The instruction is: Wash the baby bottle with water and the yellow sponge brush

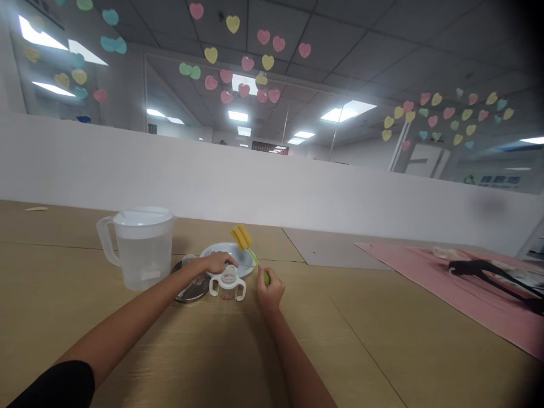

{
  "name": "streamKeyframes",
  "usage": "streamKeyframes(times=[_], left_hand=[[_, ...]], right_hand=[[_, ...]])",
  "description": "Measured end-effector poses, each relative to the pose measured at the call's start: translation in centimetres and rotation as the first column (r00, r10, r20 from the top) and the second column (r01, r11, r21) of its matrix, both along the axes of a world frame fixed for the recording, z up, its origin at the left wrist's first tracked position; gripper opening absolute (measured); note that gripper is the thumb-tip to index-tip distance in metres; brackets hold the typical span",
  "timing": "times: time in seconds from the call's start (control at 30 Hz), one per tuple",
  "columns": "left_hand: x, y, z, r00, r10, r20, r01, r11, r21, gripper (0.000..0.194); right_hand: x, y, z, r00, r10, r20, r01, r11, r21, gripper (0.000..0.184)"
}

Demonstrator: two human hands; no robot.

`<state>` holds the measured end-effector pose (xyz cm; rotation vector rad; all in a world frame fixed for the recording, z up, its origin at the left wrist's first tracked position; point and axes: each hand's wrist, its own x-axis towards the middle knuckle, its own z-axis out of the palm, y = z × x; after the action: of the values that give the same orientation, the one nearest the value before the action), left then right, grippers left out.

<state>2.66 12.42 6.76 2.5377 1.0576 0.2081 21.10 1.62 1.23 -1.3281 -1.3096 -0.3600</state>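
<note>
My right hand (271, 289) is closed around the green handle of a bottle brush (242, 237), whose yellow sponge head points up and to the left. Over a pale shallow bowl (246, 262) is my left hand (220, 262), palm down with its fingers loosely apart; its fingertips are partly hidden. Just in front of that hand, a clear baby bottle (229, 288) with a white two-handled collar and red lettering stands upright on the table. A round metal tray (193, 292) with a small clear item (188, 259) lies left of the bottle, partly behind my left forearm.
A translucent lidded pitcher (144, 249) with some water stands at the left. On the right, a pink mat (416, 277) carries a black strap-like object (484, 269) and crumpled clear plastic. A low white wall (238, 187) with glass above runs behind the brown table (170, 362).
</note>
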Motion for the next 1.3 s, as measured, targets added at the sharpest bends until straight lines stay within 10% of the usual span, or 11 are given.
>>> streamKeyframes(times=[0.37, 0.8, 1.0, 1.3], left_hand=[[-0.5, 0.8, -0.4, 0.965, 0.117, 0.235, -0.059, 0.968, -0.243, 0.026], [-2.6, -0.4, 3.9, 0.728, 0.365, 0.58, -0.309, 0.93, -0.198, 0.042], [-7.4, -1.6, 4.4, 0.798, 0.418, 0.433, -0.491, 0.869, 0.065, 0.034], [-9.5, -3.4, 2.2, 0.895, 0.415, 0.165, -0.443, 0.87, 0.215, 0.024]], right_hand=[[-0.1, -0.1, 0.2, 1.0, -0.014, -0.012, 0.014, 1.0, -0.028, 0.048], [-0.2, 0.7, 0.1, 0.982, -0.19, 0.01, 0.188, 0.962, -0.198, 0.051], [0.2, 0.9, 0.2, 0.969, -0.226, -0.097, 0.2, 0.954, -0.225, 0.056], [-0.1, 1.1, -0.2, 0.975, -0.219, -0.045, 0.205, 0.957, -0.206, 0.053]])
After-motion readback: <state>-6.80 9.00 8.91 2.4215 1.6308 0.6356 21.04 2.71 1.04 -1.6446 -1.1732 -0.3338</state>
